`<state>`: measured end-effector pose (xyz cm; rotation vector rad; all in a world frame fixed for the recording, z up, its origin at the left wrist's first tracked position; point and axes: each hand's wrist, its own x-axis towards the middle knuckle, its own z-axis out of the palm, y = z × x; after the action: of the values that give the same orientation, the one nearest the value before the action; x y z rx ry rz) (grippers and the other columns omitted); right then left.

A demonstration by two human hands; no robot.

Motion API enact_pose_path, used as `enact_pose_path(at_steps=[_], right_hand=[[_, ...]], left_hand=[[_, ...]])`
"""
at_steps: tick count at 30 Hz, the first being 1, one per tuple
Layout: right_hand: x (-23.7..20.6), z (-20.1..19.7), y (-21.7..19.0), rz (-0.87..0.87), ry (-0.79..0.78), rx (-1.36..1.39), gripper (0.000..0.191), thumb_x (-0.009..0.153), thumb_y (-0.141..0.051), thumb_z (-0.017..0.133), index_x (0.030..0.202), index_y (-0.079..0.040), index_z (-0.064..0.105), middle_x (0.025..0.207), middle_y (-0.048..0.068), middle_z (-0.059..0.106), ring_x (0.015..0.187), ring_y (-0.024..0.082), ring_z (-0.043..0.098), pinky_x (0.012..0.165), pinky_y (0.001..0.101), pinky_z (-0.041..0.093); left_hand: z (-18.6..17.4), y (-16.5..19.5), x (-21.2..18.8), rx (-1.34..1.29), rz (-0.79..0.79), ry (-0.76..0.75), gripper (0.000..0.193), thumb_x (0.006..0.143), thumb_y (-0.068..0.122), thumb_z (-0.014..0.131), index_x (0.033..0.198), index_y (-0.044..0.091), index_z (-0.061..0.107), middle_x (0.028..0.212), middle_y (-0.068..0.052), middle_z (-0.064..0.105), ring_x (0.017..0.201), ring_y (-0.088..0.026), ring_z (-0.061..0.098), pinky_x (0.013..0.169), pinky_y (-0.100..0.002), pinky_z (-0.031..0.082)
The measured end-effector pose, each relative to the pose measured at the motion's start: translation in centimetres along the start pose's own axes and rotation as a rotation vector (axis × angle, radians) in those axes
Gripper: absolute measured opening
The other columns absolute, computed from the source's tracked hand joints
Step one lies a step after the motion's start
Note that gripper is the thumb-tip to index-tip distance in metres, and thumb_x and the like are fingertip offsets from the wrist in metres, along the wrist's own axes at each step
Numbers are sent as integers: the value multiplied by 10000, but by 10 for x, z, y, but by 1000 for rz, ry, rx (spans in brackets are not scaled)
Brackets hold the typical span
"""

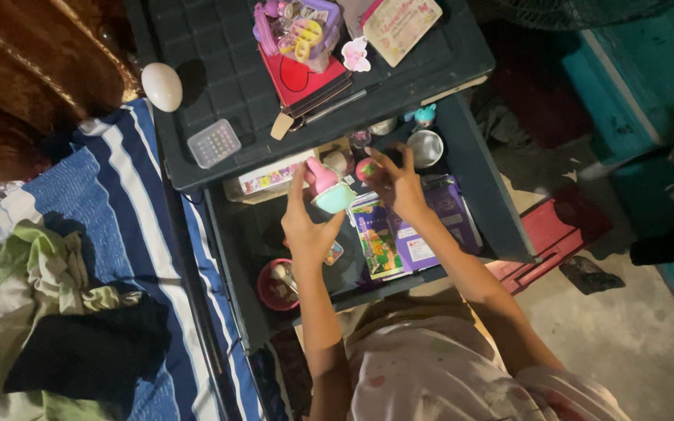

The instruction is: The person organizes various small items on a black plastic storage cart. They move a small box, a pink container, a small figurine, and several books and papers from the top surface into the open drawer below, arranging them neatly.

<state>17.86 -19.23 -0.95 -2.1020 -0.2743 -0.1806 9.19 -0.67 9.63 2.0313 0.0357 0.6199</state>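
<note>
Head view over an open dark drawer (501,226) pulled out beneath a dark cabinet top (220,70). The left hand (306,230) is raised over the drawer's middle, fingers closed round a small toy (329,187) with a pink upper part and a teal base, held clear of the contents. The right hand (399,187) reaches toward the drawer's back edge, fingertips pinched on a small round pink-and-green ball (368,169), just beside the toy; whether the two pieces touch cannot be told. Behind the right hand, at the back right corner, stands a metal cup (425,148). Flat in the drawer under the forearm lie a purple packet (446,222) and a green booklet (376,238); a red bowl (274,287) sits at the front left corner. On the cabinet top: a white egg (162,86) at the left edge, a clear case (214,143) near the front edge, and a red box (302,78) stacked with pink trinkets toward the back. A striped cloth (130,234) covers the surface left of the drawer. The step in hand appears to be handling two small pieces together above the drawer; any further move calls for steady fingertip grips, since both pieces are small and rounded.
</note>
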Motion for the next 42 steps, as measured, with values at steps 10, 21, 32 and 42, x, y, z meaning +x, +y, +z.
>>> enact_pose_path(at_steps=[10,21,32,42], right_hand=[[27,10,32,-205,-20,66,506,944,-68,751,1391,-98,516,1269,178,628,1106,403,660,894,442,550],[31,22,16,-139,45,-154,497,940,-218,723,1394,-138,536,1383,228,459,965,529,622,749,552,543],[27,18,26,-289,68,-61,147,970,-100,725,1100,-122,662,1413,184,487,957,418,698,772,435,601],[26,16,17,-238,35,27,183,954,-56,735,1104,-105,642,1406,196,478,903,380,710,741,381,612]], left_hand=[[19,-36,-23,5,-80,-55,845,702,76,861,1471,78,510,1327,-174,674,1179,-302,701,1004,-382,555],[40,-66,-27,266,-33,-164,830,709,68,826,1457,123,471,1435,-209,569,1168,-459,636,901,-499,553],[62,-91,-16,290,82,-216,647,700,113,890,1276,249,628,1369,-229,394,1087,-477,632,808,-490,578],[62,-105,-19,237,153,-260,651,789,16,816,1379,136,569,1383,-240,405,1202,-468,578,933,-475,544]])
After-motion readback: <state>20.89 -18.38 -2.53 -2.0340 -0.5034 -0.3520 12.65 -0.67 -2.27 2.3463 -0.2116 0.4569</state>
